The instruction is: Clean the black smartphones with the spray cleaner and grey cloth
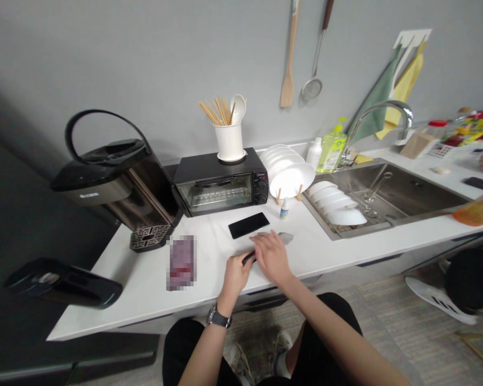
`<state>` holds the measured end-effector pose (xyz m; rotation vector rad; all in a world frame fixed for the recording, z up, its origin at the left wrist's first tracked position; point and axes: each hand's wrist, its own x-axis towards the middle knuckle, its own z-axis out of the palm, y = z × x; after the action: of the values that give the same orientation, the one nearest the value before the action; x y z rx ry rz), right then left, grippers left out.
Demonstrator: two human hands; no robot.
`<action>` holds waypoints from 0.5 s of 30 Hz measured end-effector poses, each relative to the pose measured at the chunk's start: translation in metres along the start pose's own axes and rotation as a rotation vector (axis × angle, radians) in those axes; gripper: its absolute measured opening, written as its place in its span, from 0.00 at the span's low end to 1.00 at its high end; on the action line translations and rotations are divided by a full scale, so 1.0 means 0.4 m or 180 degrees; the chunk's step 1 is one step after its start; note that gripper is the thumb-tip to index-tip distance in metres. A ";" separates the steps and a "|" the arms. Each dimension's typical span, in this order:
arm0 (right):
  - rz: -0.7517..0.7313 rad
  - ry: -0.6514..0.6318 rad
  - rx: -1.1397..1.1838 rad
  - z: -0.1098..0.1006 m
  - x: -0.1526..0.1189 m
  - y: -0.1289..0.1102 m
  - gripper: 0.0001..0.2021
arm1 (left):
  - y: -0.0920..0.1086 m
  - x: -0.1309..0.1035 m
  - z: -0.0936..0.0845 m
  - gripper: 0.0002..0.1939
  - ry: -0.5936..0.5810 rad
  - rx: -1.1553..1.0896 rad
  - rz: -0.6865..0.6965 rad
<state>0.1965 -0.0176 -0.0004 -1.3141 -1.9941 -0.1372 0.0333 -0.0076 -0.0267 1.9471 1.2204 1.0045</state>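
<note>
The knife (pixel 268 244) lies flat on the white worktop (pixel 153 279), just in front of the black phone (pixel 248 224), which serves as the landmark here. The worktop runs along a grey wall (pixel 145 64); behind the phone stands a black toaster oven (pixel 221 185) with a white utensil pot (pixel 229 142) on top, to the phone's left a dark water boiler (pixel 112 179), to its right a rack of white plates (pixel 287 171) and a steel sink (pixel 386 195) with a curved tap (pixel 380 115). A small white bottle (pixel 284 209) stands just right of the phone. The left hand (pixel 235 273), a watch (pixel 218 317) at its wrist, has its fingers closed around the knife's dark handle, in front of the phone. The right hand (pixel 271 256) lies over the blade with fingers spread flat, pressing down; only the grey tip shows beyond them, to the phone's right front.
</note>
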 end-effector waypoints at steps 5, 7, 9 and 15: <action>-0.0821 -0.0436 0.0259 0.006 -0.003 -0.032 0.20 | -0.012 0.000 -0.003 0.13 0.0011 0.0115 -0.0046; -0.0473 -0.0346 0.0029 -0.025 0.007 0.050 0.17 | -0.001 0.001 -0.003 0.13 -0.0033 0.0058 -0.0017; 0.0009 -0.0182 -0.0159 -0.047 0.016 0.114 0.17 | 0.011 0.002 -0.002 0.14 -0.0049 -0.0005 0.0011; -0.0273 -0.0044 0.0210 0.011 -0.003 -0.041 0.17 | -0.002 0.000 0.003 0.13 0.0022 0.0076 -0.0012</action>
<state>0.1807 -0.0243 0.0002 -1.1917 -2.0500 -0.1021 0.0340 -0.0076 -0.0281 1.9605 1.2447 0.9997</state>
